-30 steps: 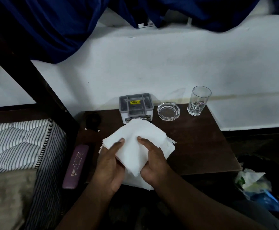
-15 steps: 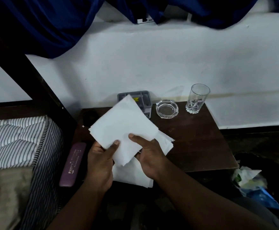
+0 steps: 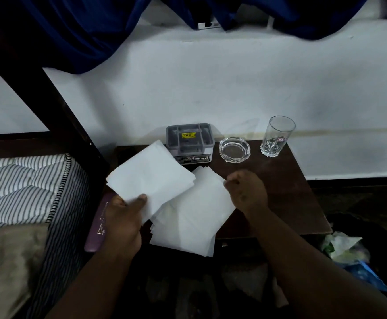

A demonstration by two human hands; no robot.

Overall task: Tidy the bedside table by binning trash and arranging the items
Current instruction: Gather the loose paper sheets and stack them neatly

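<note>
My left hand [image 3: 123, 217] holds one white napkin [image 3: 151, 178] lifted at a slant over the left part of the dark wooden bedside table [image 3: 279, 192]. Below it a loose stack of white napkins [image 3: 194, 222] lies on the table and hangs over the front edge. My right hand [image 3: 245, 189], slightly blurred, has curled fingers that pinch the stack's right corner. At the back of the table stand a grey compartment box [image 3: 189, 143], a glass ashtray [image 3: 234, 149] and an empty drinking glass [image 3: 277, 137].
A purple case [image 3: 98, 224] lies between the table and the striped mattress [image 3: 22, 180] at left. A dark bin with crumpled trash [image 3: 344, 249] sits on the floor at lower right. The dark bed frame [image 3: 56, 107] and a blue curtain [image 3: 77, 31] hang over the left.
My left hand has drawn the top napkin off to the left. My right hand let go of the middle of the stack and moved right to its corner.
</note>
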